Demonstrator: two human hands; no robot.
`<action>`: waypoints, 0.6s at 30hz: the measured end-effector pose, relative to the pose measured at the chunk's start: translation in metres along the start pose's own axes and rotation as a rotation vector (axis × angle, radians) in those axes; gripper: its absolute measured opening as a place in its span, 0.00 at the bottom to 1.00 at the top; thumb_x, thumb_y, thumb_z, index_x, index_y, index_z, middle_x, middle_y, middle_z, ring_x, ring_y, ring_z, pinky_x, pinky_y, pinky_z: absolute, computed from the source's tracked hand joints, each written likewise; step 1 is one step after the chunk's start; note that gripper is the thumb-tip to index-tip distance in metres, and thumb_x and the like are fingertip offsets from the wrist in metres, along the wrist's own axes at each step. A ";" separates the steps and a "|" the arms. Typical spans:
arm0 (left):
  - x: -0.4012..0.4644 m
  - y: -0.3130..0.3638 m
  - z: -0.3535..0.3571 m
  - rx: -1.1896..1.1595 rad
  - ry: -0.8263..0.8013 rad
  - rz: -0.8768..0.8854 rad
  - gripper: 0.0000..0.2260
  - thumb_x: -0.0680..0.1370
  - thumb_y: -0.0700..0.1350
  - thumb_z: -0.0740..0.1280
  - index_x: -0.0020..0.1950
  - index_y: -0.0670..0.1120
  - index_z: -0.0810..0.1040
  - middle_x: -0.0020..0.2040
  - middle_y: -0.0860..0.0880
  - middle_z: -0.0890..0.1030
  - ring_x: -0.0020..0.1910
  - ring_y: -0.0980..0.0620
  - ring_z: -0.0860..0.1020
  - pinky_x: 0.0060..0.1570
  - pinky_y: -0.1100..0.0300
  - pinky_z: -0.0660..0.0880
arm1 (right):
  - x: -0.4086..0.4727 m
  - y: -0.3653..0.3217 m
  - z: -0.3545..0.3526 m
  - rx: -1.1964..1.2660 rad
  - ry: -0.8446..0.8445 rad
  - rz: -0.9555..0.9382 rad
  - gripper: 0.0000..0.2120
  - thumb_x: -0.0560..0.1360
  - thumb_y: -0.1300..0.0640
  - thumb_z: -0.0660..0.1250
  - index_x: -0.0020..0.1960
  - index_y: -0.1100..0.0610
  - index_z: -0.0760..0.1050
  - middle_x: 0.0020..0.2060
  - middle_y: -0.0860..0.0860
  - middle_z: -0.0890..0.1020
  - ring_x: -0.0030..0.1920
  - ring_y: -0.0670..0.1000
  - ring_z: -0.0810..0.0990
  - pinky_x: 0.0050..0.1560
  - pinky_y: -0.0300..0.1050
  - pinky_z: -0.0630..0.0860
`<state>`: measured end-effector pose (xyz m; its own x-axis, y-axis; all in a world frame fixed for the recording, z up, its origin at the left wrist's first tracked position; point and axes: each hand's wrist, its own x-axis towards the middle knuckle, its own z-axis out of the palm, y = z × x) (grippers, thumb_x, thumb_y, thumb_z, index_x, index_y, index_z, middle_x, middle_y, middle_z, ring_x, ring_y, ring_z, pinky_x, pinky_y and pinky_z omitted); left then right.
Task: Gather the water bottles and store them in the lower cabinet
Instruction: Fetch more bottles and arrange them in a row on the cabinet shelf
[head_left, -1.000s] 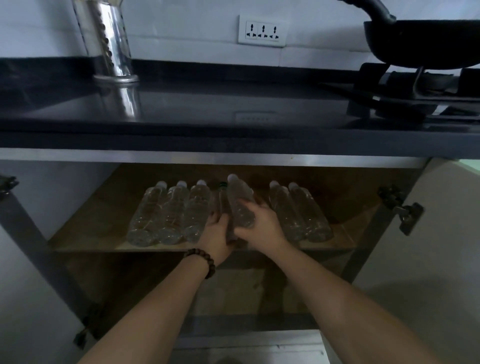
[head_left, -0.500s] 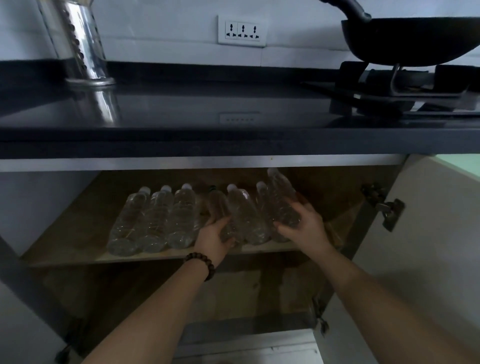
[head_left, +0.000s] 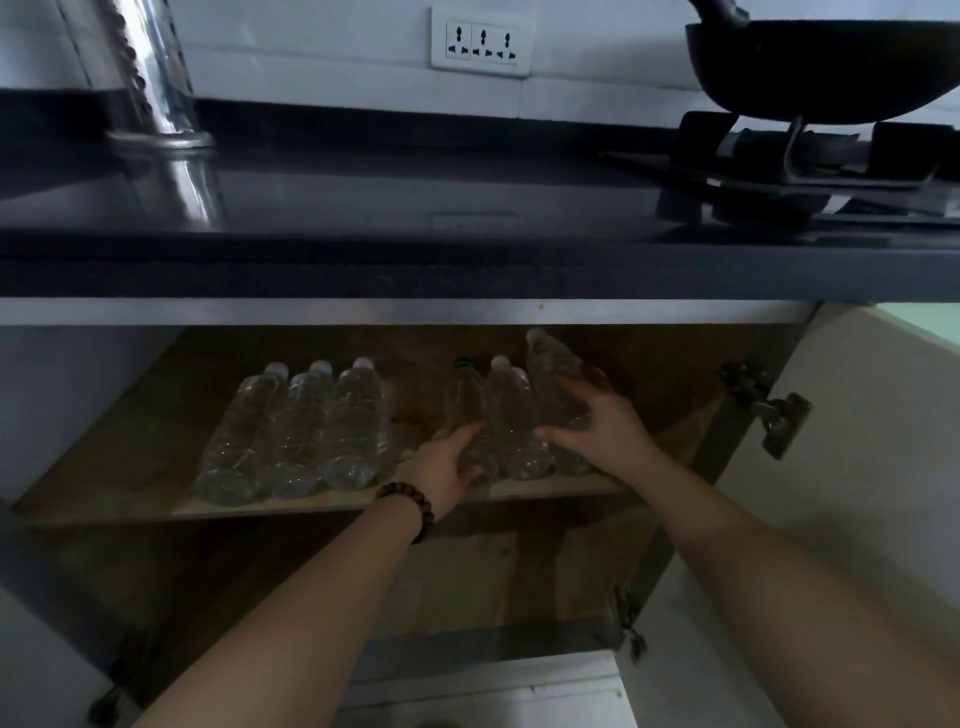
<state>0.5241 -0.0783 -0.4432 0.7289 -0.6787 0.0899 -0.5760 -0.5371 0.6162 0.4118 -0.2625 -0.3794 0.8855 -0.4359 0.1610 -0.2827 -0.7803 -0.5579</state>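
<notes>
A: Where do things stand?

B: Everything is on the cabinet shelf (head_left: 130, 467) under the dark bench (head_left: 467, 270). Three water bottles (head_left: 291, 431) lie side by side on the left, caps pointing far. On the right, a green-capped bottle (head_left: 465, 400) lies beside a white-capped one (head_left: 511, 415).

A: And the hands?

B: The left hand (head_left: 441, 462), beaded bracelet (head_left: 410, 506) at the wrist, has its fingers curled on the near end of the green-capped bottle. The right hand (head_left: 597, 431) is wrapped around a raised bottle (head_left: 553, 379), cap tilted up and far, above the others. Something clear lies beneath it on the shelf; whether that's another bottle I can't say for sure.

A: So how would you finish this placement?

B: I'd lower the raised bottle flat, parallel with its neighbours, just right of the white-capped one, and let go only once it rests on the shelf. Round bottles roll, so I'd keep the left hand steadying the green-capped one to stop the row spreading into the gap in the middle.

A: Any risk?

B: The near ends sit close to the shelf's front edge; pushing each a little farther in seems wise.
</notes>
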 end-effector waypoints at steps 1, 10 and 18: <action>-0.001 -0.001 0.001 0.032 -0.013 0.011 0.28 0.78 0.45 0.66 0.76 0.55 0.60 0.76 0.48 0.60 0.72 0.47 0.64 0.70 0.55 0.62 | -0.001 -0.005 -0.001 -0.021 -0.011 -0.008 0.37 0.65 0.36 0.72 0.71 0.37 0.62 0.75 0.49 0.58 0.74 0.55 0.56 0.73 0.56 0.59; -0.019 -0.005 -0.024 0.381 0.094 0.114 0.35 0.75 0.60 0.65 0.78 0.54 0.54 0.79 0.47 0.48 0.78 0.46 0.44 0.75 0.44 0.51 | -0.011 -0.036 -0.002 -0.130 -0.108 -0.047 0.34 0.73 0.46 0.70 0.74 0.40 0.58 0.75 0.49 0.60 0.74 0.54 0.57 0.70 0.47 0.56; -0.046 -0.060 -0.063 0.687 0.076 -0.283 0.47 0.67 0.74 0.61 0.77 0.56 0.43 0.78 0.40 0.46 0.77 0.40 0.45 0.74 0.43 0.42 | -0.012 -0.042 0.003 -0.145 -0.047 -0.076 0.34 0.71 0.46 0.71 0.74 0.41 0.60 0.76 0.50 0.56 0.74 0.53 0.55 0.68 0.43 0.56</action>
<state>0.5488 0.0164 -0.4353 0.8930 -0.4446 0.0692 -0.4456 -0.8952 -0.0017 0.4146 -0.2233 -0.3605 0.9217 -0.3544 0.1576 -0.2618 -0.8683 -0.4214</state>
